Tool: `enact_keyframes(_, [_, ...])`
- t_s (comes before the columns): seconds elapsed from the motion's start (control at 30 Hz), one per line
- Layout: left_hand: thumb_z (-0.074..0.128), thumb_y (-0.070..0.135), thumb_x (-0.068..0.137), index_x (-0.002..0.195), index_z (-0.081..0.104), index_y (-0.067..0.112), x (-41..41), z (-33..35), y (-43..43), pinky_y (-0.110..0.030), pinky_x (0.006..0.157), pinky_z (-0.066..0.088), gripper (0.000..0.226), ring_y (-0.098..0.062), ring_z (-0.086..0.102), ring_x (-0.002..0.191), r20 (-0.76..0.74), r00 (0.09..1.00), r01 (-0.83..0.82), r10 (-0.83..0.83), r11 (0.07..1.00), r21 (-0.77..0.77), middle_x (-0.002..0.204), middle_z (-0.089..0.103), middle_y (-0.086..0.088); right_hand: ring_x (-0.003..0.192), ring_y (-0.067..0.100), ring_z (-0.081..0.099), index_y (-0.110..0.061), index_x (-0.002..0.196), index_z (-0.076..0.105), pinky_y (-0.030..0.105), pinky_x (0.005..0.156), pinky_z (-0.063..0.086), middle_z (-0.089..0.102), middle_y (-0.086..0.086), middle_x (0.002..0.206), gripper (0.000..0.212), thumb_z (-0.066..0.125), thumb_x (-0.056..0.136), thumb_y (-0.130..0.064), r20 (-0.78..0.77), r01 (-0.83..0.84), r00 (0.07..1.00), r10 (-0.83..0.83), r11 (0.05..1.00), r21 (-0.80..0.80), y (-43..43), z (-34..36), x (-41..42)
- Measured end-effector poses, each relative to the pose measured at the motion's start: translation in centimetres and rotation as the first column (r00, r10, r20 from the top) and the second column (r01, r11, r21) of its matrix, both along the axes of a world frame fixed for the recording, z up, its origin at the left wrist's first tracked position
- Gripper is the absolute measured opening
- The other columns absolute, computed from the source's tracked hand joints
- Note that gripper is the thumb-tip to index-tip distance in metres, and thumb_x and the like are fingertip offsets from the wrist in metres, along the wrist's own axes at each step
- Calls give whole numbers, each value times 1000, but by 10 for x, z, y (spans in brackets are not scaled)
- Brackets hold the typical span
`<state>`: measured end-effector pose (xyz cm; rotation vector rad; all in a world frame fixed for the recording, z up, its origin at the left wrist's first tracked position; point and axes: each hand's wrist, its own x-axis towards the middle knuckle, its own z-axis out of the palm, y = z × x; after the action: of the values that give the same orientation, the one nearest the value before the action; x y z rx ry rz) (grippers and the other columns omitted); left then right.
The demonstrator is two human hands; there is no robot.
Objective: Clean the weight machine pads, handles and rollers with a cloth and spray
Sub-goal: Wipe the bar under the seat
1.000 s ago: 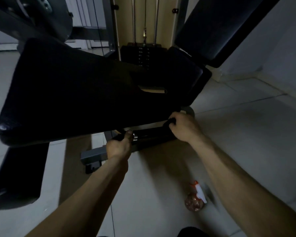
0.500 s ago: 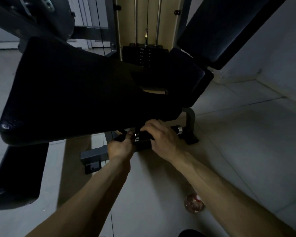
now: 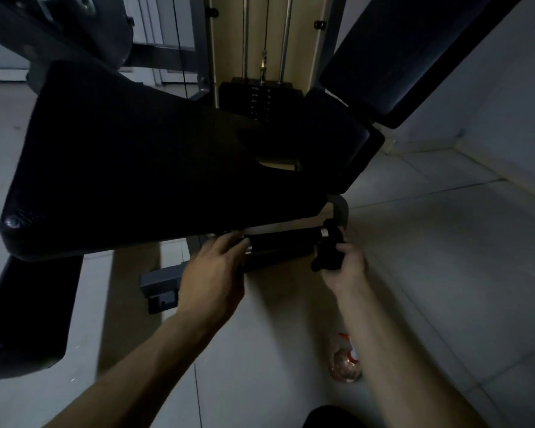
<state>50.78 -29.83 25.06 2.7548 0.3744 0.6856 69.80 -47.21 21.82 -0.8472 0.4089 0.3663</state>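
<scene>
Holding the left end of the black roller (image 3: 283, 245), the left hand (image 3: 212, 273) has its fingers curled round it, just under the big dark seat pad (image 3: 136, 168). The right hand (image 3: 348, 267) grips a black cloth (image 3: 328, 254) tight and presses it on the right end of the roller. A spray bottle (image 3: 345, 364) sits on the floor (image 3: 445, 273) beside the right arm, apart from the roller. Behind the pad is the weight stack (image 3: 260, 100).
</scene>
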Motion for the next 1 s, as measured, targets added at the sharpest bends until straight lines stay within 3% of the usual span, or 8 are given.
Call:
enact_keyframes(0.13, [74,1,83,139,61,15,3,-5,10,-52,98,55,60,-33,59,127,-85,996,14,-4,992,122,141,62,-9,71,23,68,-14,98,65,31,70,53,71,11,75,33,35,109,-23,-194,33,979,56,903,427,21,-19,-11])
enact_keyframes(0.27, [73,-8,76,126,71,12,6,-8,13,-51,87,60,53,-36,63,116,-38,999,26,-20,985,172,132,66,-11,98,32,64,-11,107,68,42,96,47,73,15,96,33,38,108,-24,-193,16,977,88,876,481,62,-18,-34])
enact_keyframes(0.37, [74,-8,76,124,72,13,5,-11,13,-50,88,60,53,-37,62,118,-22,999,27,-24,981,190,134,65,-11,83,33,74,-4,105,69,42,80,61,74,19,91,27,51,98,-22,-147,-44,979,141,852,522,80,-25,-45])
enact_keyframes(0.53, [72,-11,75,123,73,16,3,-10,12,-50,87,58,55,-36,61,118,6,1000,-4,3,979,203,136,64,-8,89,32,68,-8,110,71,41,80,57,69,16,99,31,69,84,-25,-48,-252,956,289,895,367,72,-32,-43])
enact_keyframes(0.63, [73,-10,76,125,72,18,3,-8,12,-51,90,55,57,-35,60,120,-7,1000,-21,23,975,221,138,63,-7,70,17,63,-10,116,73,24,63,52,62,4,84,34,66,83,-12,-108,-168,962,249,859,483,51,-37,-27])
enact_keyframes(0.7, [74,-9,75,125,72,18,4,-8,12,-51,91,55,57,-34,59,123,-18,1000,-12,17,976,217,139,63,-6,75,15,58,-10,112,72,22,73,47,61,3,84,26,70,86,-6,-135,-143,963,233,867,477,54,-32,-30])
enact_keyframes(0.83, [78,-6,71,122,74,21,3,-9,10,-51,87,56,57,-35,59,122,-43,999,-17,27,977,215,137,64,-5,101,31,65,-7,118,68,37,92,50,70,17,105,32,43,108,-25,-38,-299,950,310,938,176,90,-14,-78])
enact_keyframes(1.0, [86,17,76,129,70,18,2,-12,10,-55,94,53,55,-38,56,126,-114,992,-20,46,975,220,141,61,-9,103,24,68,-11,136,58,30,77,58,68,15,123,44,35,111,-39,-75,-567,817,572,820,86,103,4,-125])
